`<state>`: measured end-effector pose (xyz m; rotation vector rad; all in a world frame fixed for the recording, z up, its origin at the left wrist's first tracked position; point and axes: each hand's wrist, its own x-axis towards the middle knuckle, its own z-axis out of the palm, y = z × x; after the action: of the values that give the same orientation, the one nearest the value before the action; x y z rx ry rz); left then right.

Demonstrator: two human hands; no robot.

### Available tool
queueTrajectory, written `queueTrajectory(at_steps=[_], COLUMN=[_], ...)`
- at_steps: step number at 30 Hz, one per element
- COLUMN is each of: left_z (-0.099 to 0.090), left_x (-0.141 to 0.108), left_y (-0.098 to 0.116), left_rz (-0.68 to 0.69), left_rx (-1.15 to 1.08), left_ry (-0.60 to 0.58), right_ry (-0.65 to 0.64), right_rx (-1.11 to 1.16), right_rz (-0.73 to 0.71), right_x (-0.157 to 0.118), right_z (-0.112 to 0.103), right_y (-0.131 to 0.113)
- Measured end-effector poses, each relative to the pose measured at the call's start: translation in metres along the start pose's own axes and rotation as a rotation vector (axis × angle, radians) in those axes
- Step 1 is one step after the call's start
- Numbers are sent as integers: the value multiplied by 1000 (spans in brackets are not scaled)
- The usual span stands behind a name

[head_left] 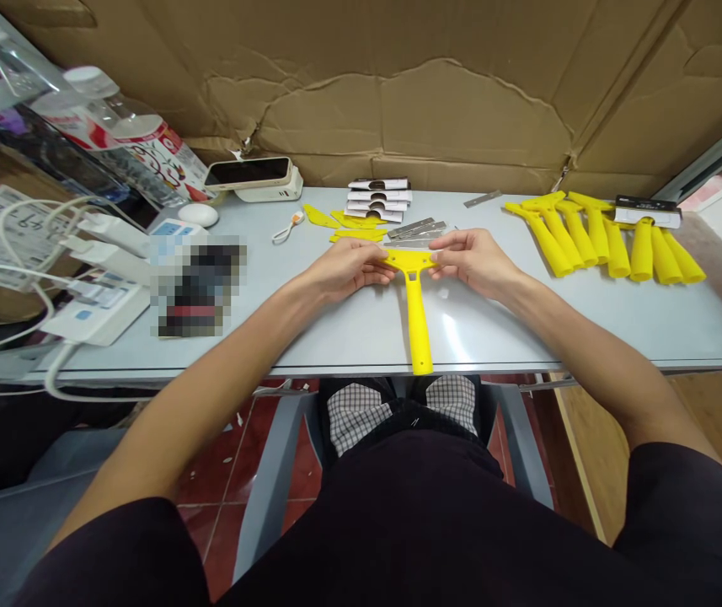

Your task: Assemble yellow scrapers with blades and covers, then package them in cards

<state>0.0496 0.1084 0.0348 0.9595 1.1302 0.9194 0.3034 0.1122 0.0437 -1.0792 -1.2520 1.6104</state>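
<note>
A yellow scraper [418,320] lies between my hands, its handle pointing toward me and its wide head away. My left hand [351,268] grips the left end of the head, fingers closed. The right end is pinched by my right hand [473,263]. Just beyond the hands are several loose metal blades [420,228] and some flat yellow plastic pieces [319,216]. Behind those, white-and-black folded card sleeves [378,199] are stacked. Whether a blade sits in the scraper head, I cannot tell.
More yellow scrapers [617,251] lie in a row at the right, one with a black card sleeve [648,211]. A single blade [483,199] rests at the back. Leftward are a phone [250,173], a white mouse [198,215], power strips [98,308] with cables, and bottles [139,139]. Cardboard [398,93] walls the back.
</note>
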Motion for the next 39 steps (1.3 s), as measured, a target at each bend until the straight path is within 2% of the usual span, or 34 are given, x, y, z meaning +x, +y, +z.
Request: queueTrajectory(at_steps=[9, 13, 16, 20, 23, 26, 32, 39], left_z=[-5, -5, -7, -9, -10, -11, -13, -10], left_x=[-4, -5, -4, -4, -3, -2, -1, -5], left_y=[9, 10, 9, 9, 8, 8, 8, 11], left_rz=[-84, -68, -37, -26, -14, -11, -17, -20], left_rx=[56, 49, 58, 62, 63, 61, 63, 75], left_ry=[-12, -14, -5, 5, 8, 14, 22, 17], right_ry=[6, -59, -24, 156, 167, 137, 91, 192], right_rx=[-70, -161, -442, -1063, -1323, -1437, -1422, -1454], right_rz=[6, -14, -121, -342, -237, -118, -105, -60], right_x=[2, 1, 0, 1, 4, 8, 11, 16], right_z=[-3, -6, -19, -52, -74, -85, -82, -99], right_y=[0, -5, -17, -39, -47, -46, -42, -44])
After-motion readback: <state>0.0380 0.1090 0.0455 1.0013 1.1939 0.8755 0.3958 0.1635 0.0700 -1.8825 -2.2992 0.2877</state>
